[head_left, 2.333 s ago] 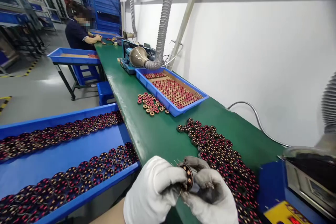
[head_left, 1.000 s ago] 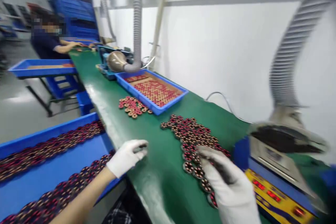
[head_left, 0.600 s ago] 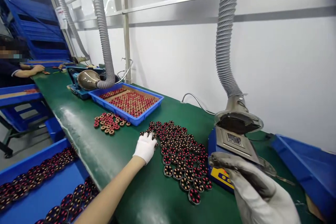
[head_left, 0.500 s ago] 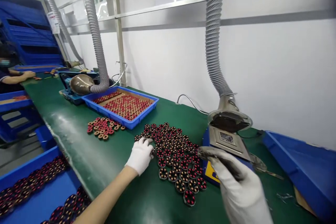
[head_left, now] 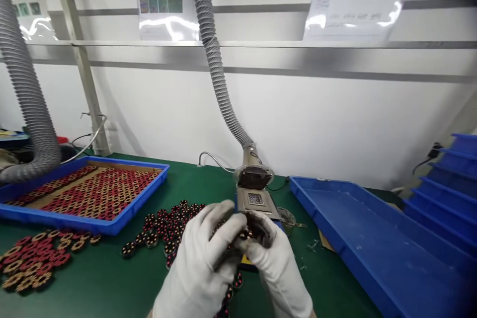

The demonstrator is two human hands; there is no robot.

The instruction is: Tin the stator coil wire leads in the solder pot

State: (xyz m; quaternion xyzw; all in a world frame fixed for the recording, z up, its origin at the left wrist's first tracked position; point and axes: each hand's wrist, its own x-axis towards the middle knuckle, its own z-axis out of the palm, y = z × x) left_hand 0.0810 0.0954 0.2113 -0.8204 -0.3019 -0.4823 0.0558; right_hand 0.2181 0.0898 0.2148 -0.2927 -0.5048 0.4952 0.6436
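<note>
My left hand and my right hand, both in white gloves with greyed fingertips, meet in front of a small machine. Their fingers are closed around a small dark round part, mostly hidden between them. Under and to the left of my hands lies a pile of black round parts with red and tan spots. The machine has a metal plate on top and a fume hood just behind it.
A blue tray of red and tan rings stands left, with loose rings before it. Right are a large blue tray and stacked blue trays. A grey hose hangs above the machine.
The view has turned to the right. My left hand has left the pile and come together with my right hand in front of the machine.
</note>
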